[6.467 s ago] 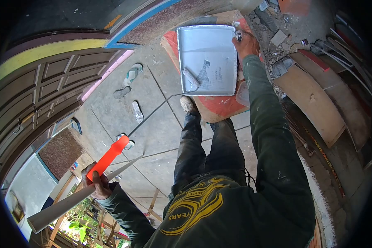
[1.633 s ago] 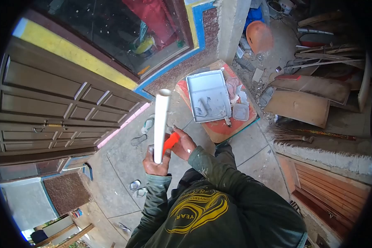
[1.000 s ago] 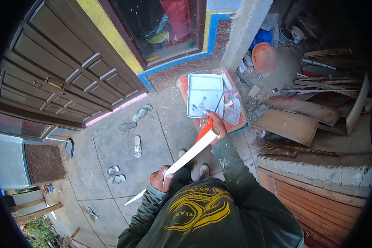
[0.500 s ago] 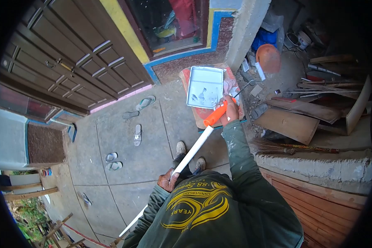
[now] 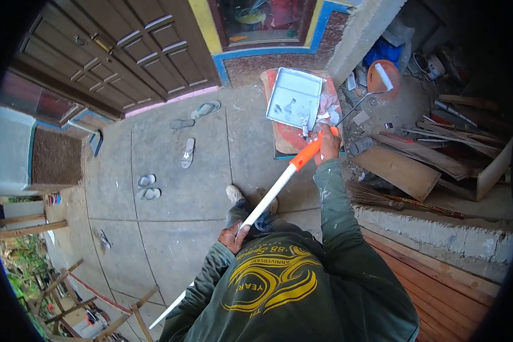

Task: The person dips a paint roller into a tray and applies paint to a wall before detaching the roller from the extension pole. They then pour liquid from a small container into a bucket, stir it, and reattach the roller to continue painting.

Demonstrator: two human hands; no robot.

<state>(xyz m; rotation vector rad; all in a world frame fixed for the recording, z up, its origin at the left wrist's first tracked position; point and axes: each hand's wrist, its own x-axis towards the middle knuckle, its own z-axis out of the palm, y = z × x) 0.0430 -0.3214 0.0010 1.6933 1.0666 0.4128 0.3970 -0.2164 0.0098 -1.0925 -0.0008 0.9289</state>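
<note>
My right hand (image 5: 328, 146) is closed around the orange handle (image 5: 309, 154) of a paint roller, near the end with the metal frame. My left hand (image 5: 232, 237) is wrapped around the white pole (image 5: 276, 191) that extends from that handle past my left sleeve. The white roller head (image 5: 383, 76) points out to the upper right on its thin bent frame, apart from the tray. Beyond my right hand, a paint tray (image 5: 295, 97) with pale paint and dark bare patches rests on a worn red stand (image 5: 285, 139). Crumpled paint-marked paper (image 5: 328, 106) lies beside the tray.
Brown panelled doors (image 5: 117, 51) stand upper left. Several slippers (image 5: 187, 154) are scattered on the concrete floor (image 5: 176, 196). To the right lie wooden boards (image 5: 396, 176), a broom (image 5: 373, 196) and an orange basin-like object (image 5: 385, 85). A rough concrete ledge (image 5: 439, 233) runs lower right.
The roller head has shifted up and right in view, showing more of its frame. The tray sits higher as the view moved. My feet have moved; both hands keep their hold.
</note>
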